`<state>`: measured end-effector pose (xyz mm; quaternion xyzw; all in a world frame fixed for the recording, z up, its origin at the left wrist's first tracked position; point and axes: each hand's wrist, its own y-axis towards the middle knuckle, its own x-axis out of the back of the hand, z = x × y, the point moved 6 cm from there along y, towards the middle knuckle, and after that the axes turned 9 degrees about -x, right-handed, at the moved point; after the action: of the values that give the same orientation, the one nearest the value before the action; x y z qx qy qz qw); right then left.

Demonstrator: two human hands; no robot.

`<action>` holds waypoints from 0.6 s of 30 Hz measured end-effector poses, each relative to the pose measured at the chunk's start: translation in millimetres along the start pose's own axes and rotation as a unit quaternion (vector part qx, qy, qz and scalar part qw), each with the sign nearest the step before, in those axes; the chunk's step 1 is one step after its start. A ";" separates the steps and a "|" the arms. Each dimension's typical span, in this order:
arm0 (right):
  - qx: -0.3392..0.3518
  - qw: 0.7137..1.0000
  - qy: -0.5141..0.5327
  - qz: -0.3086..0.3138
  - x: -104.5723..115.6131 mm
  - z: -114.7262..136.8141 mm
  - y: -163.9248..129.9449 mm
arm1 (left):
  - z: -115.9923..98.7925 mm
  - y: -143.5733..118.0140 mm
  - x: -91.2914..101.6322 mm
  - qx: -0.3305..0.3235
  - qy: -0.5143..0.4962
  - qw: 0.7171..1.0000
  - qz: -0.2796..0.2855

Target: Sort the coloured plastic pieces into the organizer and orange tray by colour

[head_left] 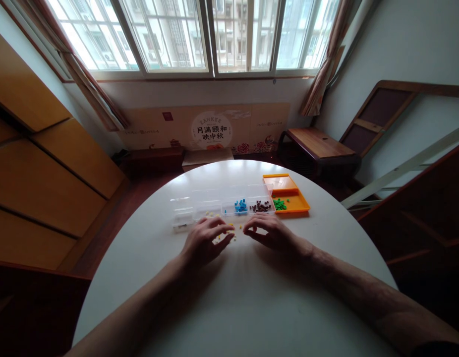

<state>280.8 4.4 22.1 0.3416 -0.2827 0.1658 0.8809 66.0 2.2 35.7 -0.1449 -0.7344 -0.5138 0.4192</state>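
Observation:
On the white round table, my left hand hovers by a loose scatter of small yellow pieces, its thumb and forefinger a little apart with nothing visible between them. Facing it, my right hand has thumb and forefinger brought together in a pinch. Whatever may be between those tips is too small to make out. Just beyond both hands lies a clear plastic compartment box. Blue pieces and dark brown pieces fill separate compartments, and a few pale ones lie in another, partly behind my left hand.
An orange tray holding green pieces adjoins the box's right end. The white table has a curved edge. Past it stand a wooden bench at the right, a printed cardboard panel and windows.

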 end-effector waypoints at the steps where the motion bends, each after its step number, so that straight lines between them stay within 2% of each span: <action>1: 0.001 1.000 0.008 0.004 -0.3 0.8 0.8 | -3.5 0.4 -4.3 -0.005 -0.010 1.000 0.000; 6: -0.004 1.000 0.015 0.002 0.2 2.8 1.3 | -11.3 1.5 -15.8 -0.012 -0.042 0.999 -0.006; 11: 0.007 1.000 0.015 0.001 -1.0 -0.3 -2.6 | -13.8 2.0 -22.8 -0.008 -0.046 0.999 0.017; 18: 0.007 1.000 0.009 0.000 -2.0 -4.3 -3.9 | -13.5 4.7 -21.4 -0.002 -0.033 0.999 0.006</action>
<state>282.7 4.4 16.2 0.3461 -0.2733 0.1714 0.8810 88.3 -2.9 23.9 -0.1675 -0.7459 -0.5077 0.3973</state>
